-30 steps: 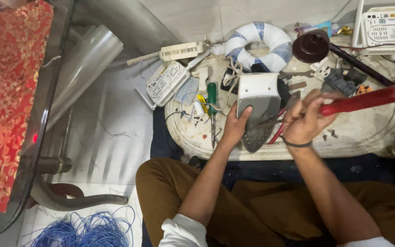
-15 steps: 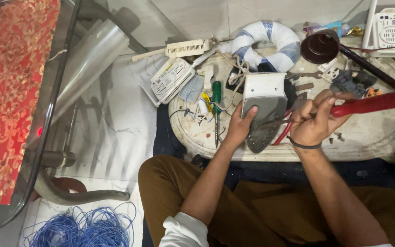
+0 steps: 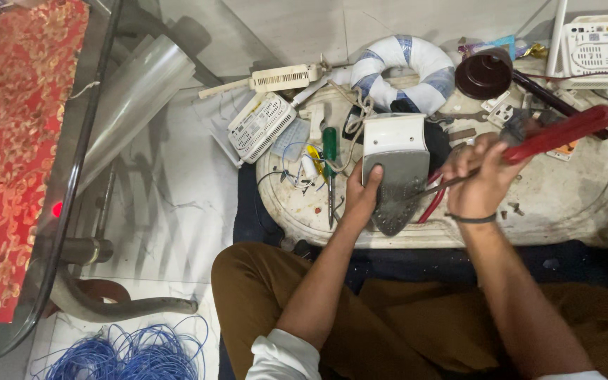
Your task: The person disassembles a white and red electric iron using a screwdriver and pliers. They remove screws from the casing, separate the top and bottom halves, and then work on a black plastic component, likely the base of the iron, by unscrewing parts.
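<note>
Red tool (image 3: 557, 132) raised, iron (image 3: 395, 169) soleplate-up, grey

Crowded at the back, open on the right.
I see bare surface (image 3: 564, 204) right of my right hand (image 3: 483, 176). Left of the iron (image 3: 395, 172), a green screwdriver (image 3: 330, 151) and loose wires block the way; behind it a striped ring (image 3: 402, 70) and brown lid (image 3: 485, 72) crowd in.

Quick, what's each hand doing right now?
Left hand: closed on the clothes iron, steadying its edge.
Right hand: closed on the red-handled tool.
</note>
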